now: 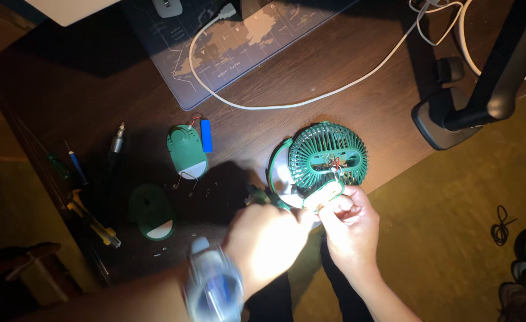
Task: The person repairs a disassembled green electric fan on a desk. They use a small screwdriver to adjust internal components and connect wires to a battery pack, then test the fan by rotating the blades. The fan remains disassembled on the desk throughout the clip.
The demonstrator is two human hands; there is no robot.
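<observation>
A small green fan [327, 156] with a round grille lies at the near edge of the dark wooden desk [96, 95], red wires showing at its hub. My right hand [351, 229] pinches the fan's white-edged base piece [323, 194]. My left hand [267, 240], blurred and wearing a wristwatch [215, 287], is pressed against the fan's lower left side beside a green part; what it holds cannot be made out.
A green housing half [186, 151] with a blue battery cell [206, 135] and a second green cover [151, 211] lie left of the fan. Screwdrivers [90, 209] line the left edge. A white cable [286, 102], a map desk mat [239, 42] and a black stand [453, 116] sit behind.
</observation>
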